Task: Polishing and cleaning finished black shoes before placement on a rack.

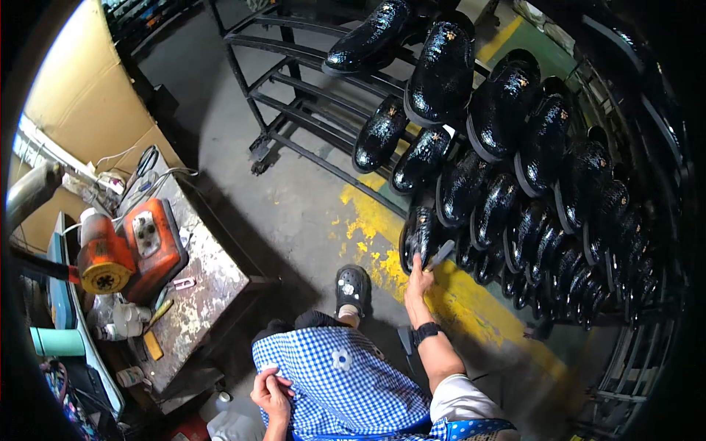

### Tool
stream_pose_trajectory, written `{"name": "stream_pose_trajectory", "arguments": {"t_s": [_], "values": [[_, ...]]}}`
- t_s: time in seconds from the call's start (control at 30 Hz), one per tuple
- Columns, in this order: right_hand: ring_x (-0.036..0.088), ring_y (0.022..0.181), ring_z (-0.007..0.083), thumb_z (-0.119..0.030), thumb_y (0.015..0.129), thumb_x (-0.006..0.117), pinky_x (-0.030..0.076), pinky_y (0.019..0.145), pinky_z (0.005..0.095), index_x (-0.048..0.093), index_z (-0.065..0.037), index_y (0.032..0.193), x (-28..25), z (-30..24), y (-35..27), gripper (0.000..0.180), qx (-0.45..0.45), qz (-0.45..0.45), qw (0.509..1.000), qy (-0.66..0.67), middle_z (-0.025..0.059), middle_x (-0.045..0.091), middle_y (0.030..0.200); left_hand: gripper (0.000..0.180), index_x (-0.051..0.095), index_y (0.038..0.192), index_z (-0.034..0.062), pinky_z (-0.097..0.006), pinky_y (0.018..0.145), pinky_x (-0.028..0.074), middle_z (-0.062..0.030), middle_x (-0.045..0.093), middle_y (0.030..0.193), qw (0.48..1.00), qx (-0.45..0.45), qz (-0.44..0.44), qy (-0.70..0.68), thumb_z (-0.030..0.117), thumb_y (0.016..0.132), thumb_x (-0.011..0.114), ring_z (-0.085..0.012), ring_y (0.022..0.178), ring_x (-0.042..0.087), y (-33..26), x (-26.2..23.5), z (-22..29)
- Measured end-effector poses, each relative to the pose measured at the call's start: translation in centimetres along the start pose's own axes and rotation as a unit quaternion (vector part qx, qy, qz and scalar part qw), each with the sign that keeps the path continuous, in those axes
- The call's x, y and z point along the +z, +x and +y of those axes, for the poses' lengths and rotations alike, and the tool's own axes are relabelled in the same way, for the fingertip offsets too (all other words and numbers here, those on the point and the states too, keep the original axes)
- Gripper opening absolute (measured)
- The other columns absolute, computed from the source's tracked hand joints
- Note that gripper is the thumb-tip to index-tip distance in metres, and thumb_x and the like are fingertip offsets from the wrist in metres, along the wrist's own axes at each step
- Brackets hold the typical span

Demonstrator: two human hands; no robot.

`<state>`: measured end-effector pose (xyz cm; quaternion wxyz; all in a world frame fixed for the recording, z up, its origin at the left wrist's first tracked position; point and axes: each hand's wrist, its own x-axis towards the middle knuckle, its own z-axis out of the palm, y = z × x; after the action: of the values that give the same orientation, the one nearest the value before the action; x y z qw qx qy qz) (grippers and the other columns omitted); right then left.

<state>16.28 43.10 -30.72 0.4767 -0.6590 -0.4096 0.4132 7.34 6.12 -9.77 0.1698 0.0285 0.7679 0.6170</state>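
Note:
My right hand (418,284) is closed round a small knife-like tool; its flat grey blade (442,252) points up and to the right. An extended finger of that hand reaches the lower end of a glossy black shoe (421,229) at the rack's left side. Over my lap, by the blue-and-white checked apron (334,375), my left hand (272,397) is curled with the fingers pressed together. Something small and whitish shows at those fingertips, too small to name. Many more black shoes (504,106) with textured uppers and small gold ornaments sit in rows on the metal rack (294,110).
At left stands a worn workbench (202,294) with an orange heat-gun-like tool (107,253), an orange box-shaped device (153,242) and a yellow-handled tool (160,312). A green cup (57,342) is beside it. A white plastic jug (234,425) rests below. Yellow paint (471,312) marks the floor.

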Motion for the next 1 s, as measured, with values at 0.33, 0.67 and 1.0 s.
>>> {"name": "stream_pose_trajectory", "arguments": {"t_s": [0.33, 0.67, 1.0], "values": [[0.049, 0.039, 0.0213, -0.051, 0.071, 0.065, 0.035, 0.035, 0.0368, 0.052, -0.004, 0.046, 4.2, 9.2, 9.3, 0.055, 0.060, 0.213, 0.937, -0.271, 0.0105, 0.056, 0.053, 0.019, 0.053, 0.089, -0.0027, -0.018, 0.032, 0.034, -0.0078, 0.054, 0.054, 0.999, -0.025, 0.019, 0.044, 0.008, 0.090, 0.038, -0.0074, 0.036, 0.044, 1.1, 1.0, -0.4], [0.030, 0.047, 0.0122, -0.055, 0.062, 0.071, 0.029, 0.043, 0.0267, 0.045, -0.019, 0.120, 3.0, -1.3, 8.7, 0.073, 0.433, -0.057, 0.891, 0.127, -0.0006, 0.044, 0.085, 0.019, 0.054, 0.088, -0.0030, -0.017, 0.031, 0.035, -0.0074, 0.054, 0.053, 0.997, -0.029, 0.027, 0.063, 0.008, 0.090, 0.038, -0.0071, 0.035, 0.044, 1.0, -0.1, -1.1], [0.027, 0.037, 0.0102, -0.053, 0.074, 0.062, 0.030, 0.047, 0.0265, 0.056, -0.007, 0.088, -10.1, -0.6, -0.4, 0.049, 0.455, -0.175, 0.856, 0.170, 0.0014, 0.046, 0.056, 0.019, 0.056, 0.089, -0.0015, -0.019, 0.034, 0.037, -0.0052, 0.053, 0.056, 0.998, -0.006, -0.010, 0.055, 0.005, 0.090, 0.038, -0.0062, 0.038, 0.045, 1.1, 1.5, 0.8]]}}
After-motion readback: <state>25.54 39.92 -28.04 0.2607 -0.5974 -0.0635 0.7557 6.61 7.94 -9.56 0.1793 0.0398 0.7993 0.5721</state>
